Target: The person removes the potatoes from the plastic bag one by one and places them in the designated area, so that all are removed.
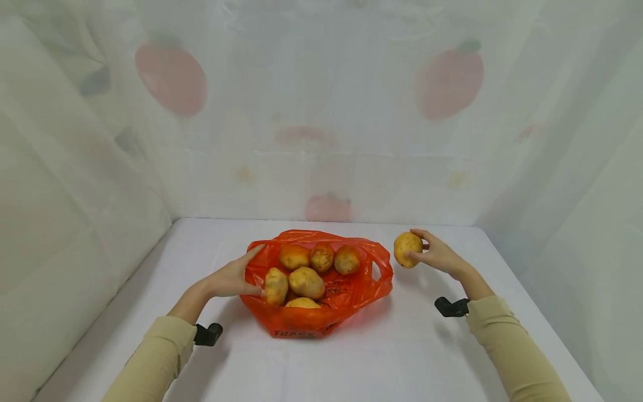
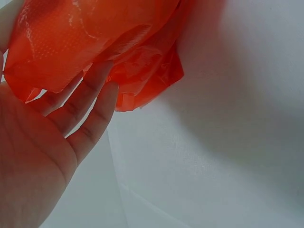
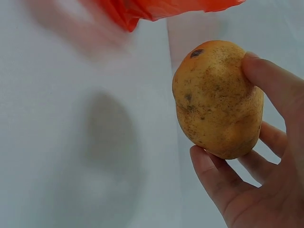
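You've got a single potato [image 1: 408,249] grasped in your right hand [image 1: 440,254], thumb on one side, fingers on the other. It's just beside the right end of the bag, over toward the bench's far-right corner. Right wrist view shows it raised: a soft shadow [image 3: 109,133] lies apart from it on the bench [image 1: 402,346]. Dark marks [image 3: 196,53] on its skin. Your left hand [image 1: 232,278] is at the left end of the red plastic bag [image 1: 281,319], released rather than clenched: thumb over the rim, index finger along the rim's far-left stretch; left wrist view has the spread, fairly straight fingers [image 2: 90,128] touching the plastic. Bag sits roughly midway between the bench's left and right edges, far edge running behind it, mouth open upward. Six potatoes [image 1: 306,283] show inside: three in a row at the far side, two in front of those, one nearest you partly hidden by the near wall. Handle loop [image 1: 385,272] sticks out toward the bench's right edge. Lettering [image 1: 294,334] low on the near wall reads THANK, rest too creased to read. Behind the far edge hangs a whitish curtain [image 1: 321,72].
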The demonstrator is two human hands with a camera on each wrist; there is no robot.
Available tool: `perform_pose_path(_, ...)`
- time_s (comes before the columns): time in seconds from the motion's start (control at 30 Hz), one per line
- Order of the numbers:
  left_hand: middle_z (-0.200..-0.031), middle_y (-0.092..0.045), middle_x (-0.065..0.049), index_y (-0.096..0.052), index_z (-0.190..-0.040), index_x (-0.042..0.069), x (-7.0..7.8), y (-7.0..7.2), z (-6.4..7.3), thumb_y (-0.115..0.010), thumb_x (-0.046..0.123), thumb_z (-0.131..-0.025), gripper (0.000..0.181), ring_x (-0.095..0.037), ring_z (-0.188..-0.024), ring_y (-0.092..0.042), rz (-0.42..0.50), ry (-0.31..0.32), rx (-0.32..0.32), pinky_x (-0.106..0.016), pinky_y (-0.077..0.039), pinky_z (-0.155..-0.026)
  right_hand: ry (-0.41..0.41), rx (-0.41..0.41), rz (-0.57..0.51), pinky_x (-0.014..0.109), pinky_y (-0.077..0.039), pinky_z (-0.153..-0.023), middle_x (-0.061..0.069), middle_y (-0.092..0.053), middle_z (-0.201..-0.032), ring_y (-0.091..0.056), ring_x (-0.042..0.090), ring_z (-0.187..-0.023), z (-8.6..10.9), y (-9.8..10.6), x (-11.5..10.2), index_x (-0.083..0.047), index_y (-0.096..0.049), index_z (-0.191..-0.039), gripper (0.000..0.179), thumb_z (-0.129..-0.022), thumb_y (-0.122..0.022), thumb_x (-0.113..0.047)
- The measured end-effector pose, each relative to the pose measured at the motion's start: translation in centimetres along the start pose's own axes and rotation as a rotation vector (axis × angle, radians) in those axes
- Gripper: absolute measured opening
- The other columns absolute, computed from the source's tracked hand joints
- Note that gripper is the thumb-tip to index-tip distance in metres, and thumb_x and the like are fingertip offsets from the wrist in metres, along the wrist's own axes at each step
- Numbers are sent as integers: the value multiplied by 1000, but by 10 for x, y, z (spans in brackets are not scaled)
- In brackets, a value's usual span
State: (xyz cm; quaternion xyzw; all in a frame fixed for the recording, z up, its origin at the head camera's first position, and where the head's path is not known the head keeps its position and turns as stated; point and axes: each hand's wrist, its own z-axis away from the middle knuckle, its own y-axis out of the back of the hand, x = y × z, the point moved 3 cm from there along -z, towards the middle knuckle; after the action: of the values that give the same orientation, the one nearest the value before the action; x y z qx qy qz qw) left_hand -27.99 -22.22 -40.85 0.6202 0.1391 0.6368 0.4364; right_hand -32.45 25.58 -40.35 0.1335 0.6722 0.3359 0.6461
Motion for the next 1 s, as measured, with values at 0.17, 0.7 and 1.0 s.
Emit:
perform_pose_path(0.17,-146,-30,-15,-9,-149,26,-1,-1,-1,-77,35,-71,103,-36,-129,-34,3,-3,-1,-56,-35,-99,-18,4,-5,54,-39,-98,23,-26,-144,-35,45,-126,-6,-5,7,-4,-24,-144,79,-84,-66,-35)
perform_pose_path(0.7,-144,-33,-14,-10,-148,28,-1,-2,0,-77,35,-70,103,-34,-127,-36,-7,0,9,-55,-37,-99,-54,45,39,53,-38,-98,24,-38,-138,-40,41,-123,-23,-24,22,-1,-26,-140,77,-84,-65,-36)
perform_pose_path(1.0,-144,-34,-14,-11,-148,26,-1,-1,-1,-77,35,-70,103,-34,-126,-37,-3,-2,4,-55,-38,-98,-28,88,79,53,-35,-101,28,-40,-134,-41,40,-121,-31,-29,23,6,-30,-137,73,-84,-65,-30)
